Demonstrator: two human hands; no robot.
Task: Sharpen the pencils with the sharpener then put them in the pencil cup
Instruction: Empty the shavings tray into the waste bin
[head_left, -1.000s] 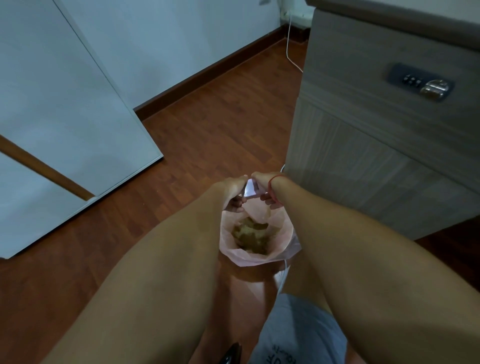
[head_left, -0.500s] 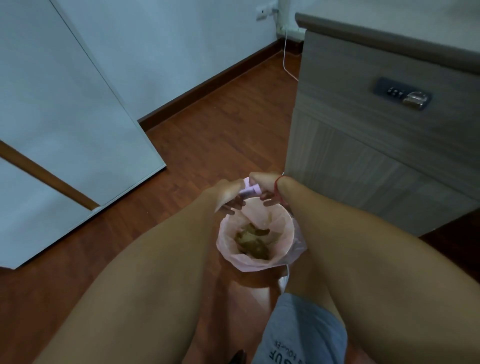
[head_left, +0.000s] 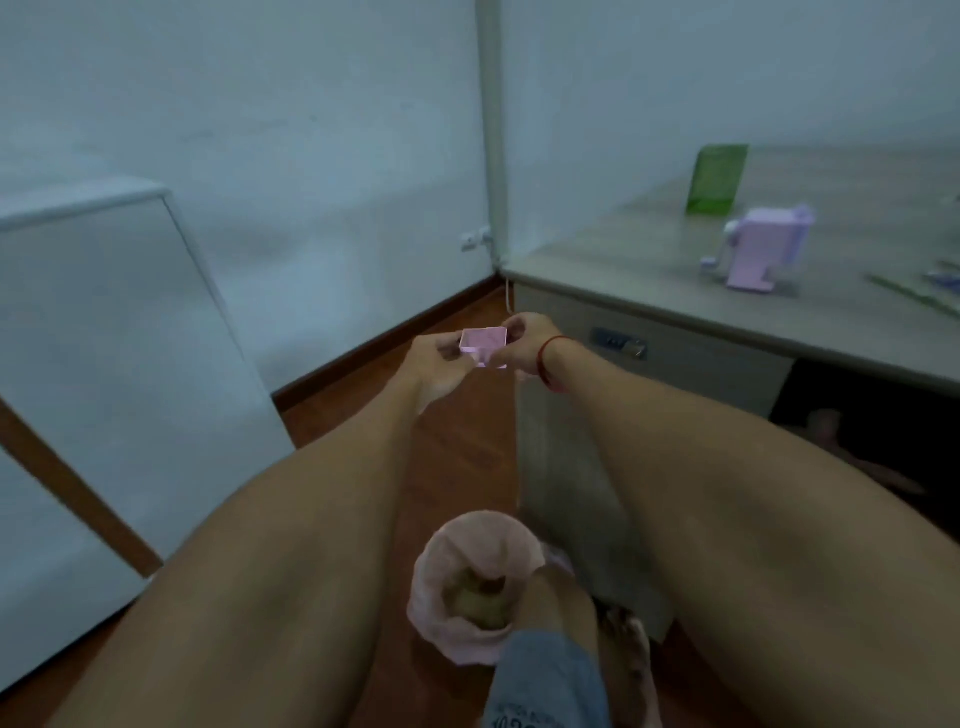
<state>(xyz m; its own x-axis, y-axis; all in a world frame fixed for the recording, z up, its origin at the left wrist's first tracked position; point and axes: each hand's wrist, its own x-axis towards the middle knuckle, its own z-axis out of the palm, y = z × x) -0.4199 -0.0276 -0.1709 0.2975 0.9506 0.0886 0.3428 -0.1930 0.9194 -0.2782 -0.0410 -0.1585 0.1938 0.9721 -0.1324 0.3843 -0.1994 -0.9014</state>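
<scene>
Up comes the small pink square shavings tray (head_left: 484, 343), clear of the pink-bagged waste bin (head_left: 470, 558), pinched between left hand (head_left: 435, 365) and right hand (head_left: 523, 347), apparently emptied, though blur hides its floor. The lilac crank sharpener (head_left: 754, 250) waits on the grey desk (head_left: 639, 283) for refitting.

light: dim and cool, with a bluish cast on the walls behind the desk (head_left: 649, 270).
shadows: soft; darkest in the opening under the desk.
blur: your view is smeared all over; the sharpener (head_left: 753, 249) on the desk is soft.
sheen: a faint pale one on the desk's top.
distortion: wide-angle; your forearms (head_left: 291, 545) below the desk swell.
</scene>
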